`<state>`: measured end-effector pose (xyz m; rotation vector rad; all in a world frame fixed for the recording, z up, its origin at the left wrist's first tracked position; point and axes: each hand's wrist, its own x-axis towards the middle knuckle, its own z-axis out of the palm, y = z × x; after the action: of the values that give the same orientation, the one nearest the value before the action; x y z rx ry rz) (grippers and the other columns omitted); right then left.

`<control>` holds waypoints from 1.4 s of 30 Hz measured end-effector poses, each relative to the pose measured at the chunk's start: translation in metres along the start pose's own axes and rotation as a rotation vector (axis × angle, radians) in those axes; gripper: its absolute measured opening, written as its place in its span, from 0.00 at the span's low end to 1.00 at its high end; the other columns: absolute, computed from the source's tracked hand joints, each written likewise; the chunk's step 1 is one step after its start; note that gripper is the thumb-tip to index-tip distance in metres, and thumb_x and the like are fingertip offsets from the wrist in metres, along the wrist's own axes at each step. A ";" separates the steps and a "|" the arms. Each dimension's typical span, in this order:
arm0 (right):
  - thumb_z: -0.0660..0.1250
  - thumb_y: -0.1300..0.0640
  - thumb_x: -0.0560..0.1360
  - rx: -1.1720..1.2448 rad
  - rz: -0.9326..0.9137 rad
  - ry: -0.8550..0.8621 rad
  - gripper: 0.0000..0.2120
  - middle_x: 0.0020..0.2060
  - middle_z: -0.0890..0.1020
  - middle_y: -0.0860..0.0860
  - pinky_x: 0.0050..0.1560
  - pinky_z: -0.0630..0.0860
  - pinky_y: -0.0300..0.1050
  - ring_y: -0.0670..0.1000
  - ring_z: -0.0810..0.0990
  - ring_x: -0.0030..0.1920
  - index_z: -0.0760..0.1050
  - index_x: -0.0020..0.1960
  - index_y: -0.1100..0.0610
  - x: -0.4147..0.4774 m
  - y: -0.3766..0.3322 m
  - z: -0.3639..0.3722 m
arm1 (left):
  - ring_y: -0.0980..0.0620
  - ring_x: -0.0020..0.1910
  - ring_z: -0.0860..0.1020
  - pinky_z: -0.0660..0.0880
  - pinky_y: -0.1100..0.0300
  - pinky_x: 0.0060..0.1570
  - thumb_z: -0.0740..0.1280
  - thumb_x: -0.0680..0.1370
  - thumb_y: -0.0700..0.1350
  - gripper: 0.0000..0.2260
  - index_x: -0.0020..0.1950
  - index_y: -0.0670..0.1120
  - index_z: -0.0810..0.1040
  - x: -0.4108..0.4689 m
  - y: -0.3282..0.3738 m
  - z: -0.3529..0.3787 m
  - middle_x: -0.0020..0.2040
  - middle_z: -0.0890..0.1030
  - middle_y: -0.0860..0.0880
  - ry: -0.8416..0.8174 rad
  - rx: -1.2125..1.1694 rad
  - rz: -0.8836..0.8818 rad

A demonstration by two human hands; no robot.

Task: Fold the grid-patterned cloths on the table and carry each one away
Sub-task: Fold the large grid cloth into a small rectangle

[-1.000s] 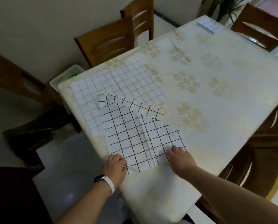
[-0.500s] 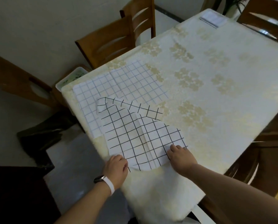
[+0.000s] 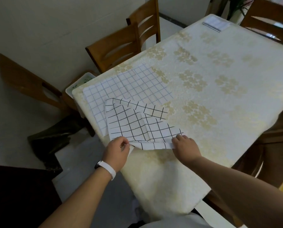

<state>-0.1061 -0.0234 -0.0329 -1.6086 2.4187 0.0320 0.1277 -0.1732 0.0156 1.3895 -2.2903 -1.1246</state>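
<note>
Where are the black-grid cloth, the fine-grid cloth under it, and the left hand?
Black-grid cloth [image 3: 134, 122], head view: on its flat middle panel.
Fine-grid cloth [image 3: 134, 84], head view: on its exposed far half.
Left hand [image 3: 117, 151], head view: on the back of the hand, which pinches the black-grid cloth's near edge.

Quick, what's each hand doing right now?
Left hand: closed, pinching the near edge of the white cloth with the bold black grid.
Right hand: closed on the same edge.

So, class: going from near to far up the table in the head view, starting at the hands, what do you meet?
Hands, left and right → black-grid cloth they pinch → pale-grid cloth → flat packet at the far corner.
</note>
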 end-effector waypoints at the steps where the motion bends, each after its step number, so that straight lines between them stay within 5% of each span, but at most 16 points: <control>1: 0.65 0.60 0.72 0.007 0.007 0.046 0.07 0.45 0.79 0.55 0.43 0.69 0.48 0.59 0.77 0.47 0.76 0.50 0.57 0.004 0.001 -0.008 | 0.59 0.39 0.76 0.70 0.67 0.36 0.66 0.76 0.42 0.04 0.42 0.49 0.76 0.000 0.004 -0.005 0.38 0.78 0.54 0.020 -0.014 0.000; 5: 0.72 0.62 0.66 0.055 0.022 0.273 0.06 0.36 0.78 0.55 0.34 0.65 0.45 0.60 0.77 0.36 0.77 0.41 0.59 0.020 0.001 -0.043 | 0.62 0.32 0.74 0.67 0.73 0.32 0.67 0.75 0.40 0.06 0.39 0.48 0.76 -0.004 0.017 -0.020 0.35 0.78 0.53 0.117 -0.086 -0.008; 9: 0.71 0.63 0.66 0.120 -0.029 0.452 0.05 0.36 0.79 0.56 0.33 0.72 0.47 0.60 0.76 0.35 0.77 0.40 0.61 0.019 -0.004 -0.065 | 0.60 0.29 0.72 0.66 0.71 0.29 0.67 0.73 0.40 0.07 0.38 0.49 0.75 -0.022 0.017 -0.019 0.32 0.76 0.54 0.089 -0.076 -0.002; 14: 0.69 0.63 0.62 0.050 -0.109 0.473 0.05 0.34 0.76 0.55 0.34 0.66 0.45 0.59 0.73 0.33 0.74 0.37 0.60 -0.018 0.006 -0.050 | 0.54 0.32 0.74 0.73 0.57 0.32 0.66 0.71 0.41 0.06 0.36 0.50 0.73 -0.054 -0.001 -0.004 0.32 0.76 0.51 -0.081 0.010 0.105; 17: 0.64 0.62 0.59 0.020 -0.099 0.410 0.08 0.35 0.76 0.55 0.35 0.68 0.46 0.59 0.74 0.35 0.74 0.38 0.59 -0.049 0.015 -0.035 | 0.53 0.34 0.74 0.74 0.54 0.34 0.63 0.69 0.46 0.02 0.36 0.49 0.72 -0.071 -0.015 0.011 0.33 0.75 0.52 -0.181 0.023 0.197; 22: 0.71 0.64 0.53 -0.082 -0.073 0.247 0.15 0.38 0.78 0.54 0.38 0.73 0.47 0.58 0.77 0.38 0.77 0.40 0.59 -0.095 0.025 -0.016 | 0.54 0.36 0.73 0.75 0.52 0.37 0.61 0.67 0.48 0.02 0.37 0.52 0.70 -0.093 -0.038 0.046 0.33 0.74 0.53 -0.377 0.033 0.281; 29: 0.70 0.58 0.63 -0.163 0.034 -0.127 0.15 0.46 0.79 0.53 0.47 0.76 0.50 0.57 0.78 0.47 0.79 0.50 0.55 -0.117 0.033 0.014 | 0.54 0.37 0.74 0.75 0.55 0.40 0.61 0.70 0.49 0.03 0.39 0.51 0.72 -0.117 -0.040 0.084 0.35 0.74 0.55 -0.604 0.272 0.263; 33: 0.61 0.58 0.75 -0.203 -0.014 -0.212 0.14 0.54 0.75 0.51 0.54 0.70 0.49 0.55 0.74 0.56 0.74 0.59 0.53 -0.107 0.042 0.017 | 0.54 0.39 0.72 0.72 0.56 0.41 0.59 0.71 0.48 0.04 0.41 0.50 0.72 -0.128 -0.029 0.109 0.37 0.72 0.56 -0.605 0.369 0.244; 42: 0.60 0.63 0.76 -0.234 0.002 -0.356 0.13 0.55 0.74 0.53 0.50 0.68 0.47 0.55 0.73 0.55 0.75 0.57 0.53 -0.089 0.089 0.009 | 0.52 0.47 0.72 0.70 0.57 0.45 0.58 0.75 0.49 0.05 0.46 0.51 0.72 -0.141 -0.003 0.155 0.47 0.75 0.53 -0.655 0.472 0.233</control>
<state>-0.1533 0.0938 -0.0331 -1.5350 2.2011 0.5705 0.1179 0.0195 -0.0661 0.9093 -3.2506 -1.1244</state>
